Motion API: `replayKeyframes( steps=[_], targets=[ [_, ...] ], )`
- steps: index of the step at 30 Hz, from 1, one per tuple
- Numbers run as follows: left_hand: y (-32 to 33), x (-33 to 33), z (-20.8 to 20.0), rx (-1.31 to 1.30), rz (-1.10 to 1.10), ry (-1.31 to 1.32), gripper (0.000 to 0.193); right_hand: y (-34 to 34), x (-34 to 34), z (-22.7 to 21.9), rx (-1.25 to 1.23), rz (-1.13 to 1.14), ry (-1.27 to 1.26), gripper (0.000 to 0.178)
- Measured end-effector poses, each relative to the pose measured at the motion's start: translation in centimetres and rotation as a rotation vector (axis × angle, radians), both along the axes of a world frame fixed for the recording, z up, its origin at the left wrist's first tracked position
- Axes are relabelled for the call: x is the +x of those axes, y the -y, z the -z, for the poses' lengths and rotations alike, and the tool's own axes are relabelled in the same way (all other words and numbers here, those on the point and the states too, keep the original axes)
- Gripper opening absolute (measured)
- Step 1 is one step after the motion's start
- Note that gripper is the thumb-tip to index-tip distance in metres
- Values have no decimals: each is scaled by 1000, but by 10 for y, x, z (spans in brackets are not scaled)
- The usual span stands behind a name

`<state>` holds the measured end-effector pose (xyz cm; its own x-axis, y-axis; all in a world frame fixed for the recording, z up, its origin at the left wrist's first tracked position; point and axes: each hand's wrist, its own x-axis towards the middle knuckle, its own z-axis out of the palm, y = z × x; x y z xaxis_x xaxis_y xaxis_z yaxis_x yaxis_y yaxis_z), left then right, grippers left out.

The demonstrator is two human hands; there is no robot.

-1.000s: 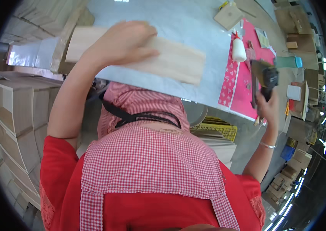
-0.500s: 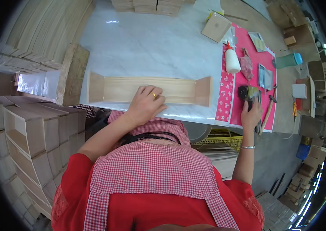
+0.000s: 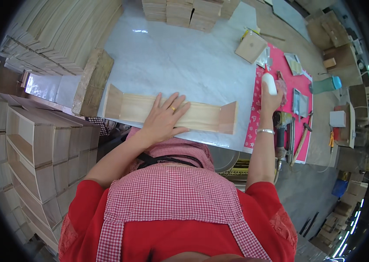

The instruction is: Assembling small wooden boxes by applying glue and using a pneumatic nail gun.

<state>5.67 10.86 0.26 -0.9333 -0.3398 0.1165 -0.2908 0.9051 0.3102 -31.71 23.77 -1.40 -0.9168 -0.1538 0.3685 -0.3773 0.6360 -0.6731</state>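
The left hand (image 3: 165,117) covers part of the wooden board (image 3: 202,117). On the right, the white bottle (image 3: 270,84) hides some of the right hand's (image 3: 271,101) fingers. The yellow crate (image 3: 241,167) is partly covered. The far block stacks (image 3: 180,12) are cut off by the top edge.

A red-checked apron (image 3: 173,192) covers a red top (image 3: 171,238) with apparently lacy sleeves (image 3: 284,225), worn with silvery bangle (image 3: 265,131) and golden ring (image 3: 173,108).
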Motion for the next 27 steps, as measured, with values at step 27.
replayKeyframes(
  steps=[27],
  targets=[
    [0,-41,36,-51,-120,-342,58,37,248,-107,-278,-1103,214,63]
  ],
)
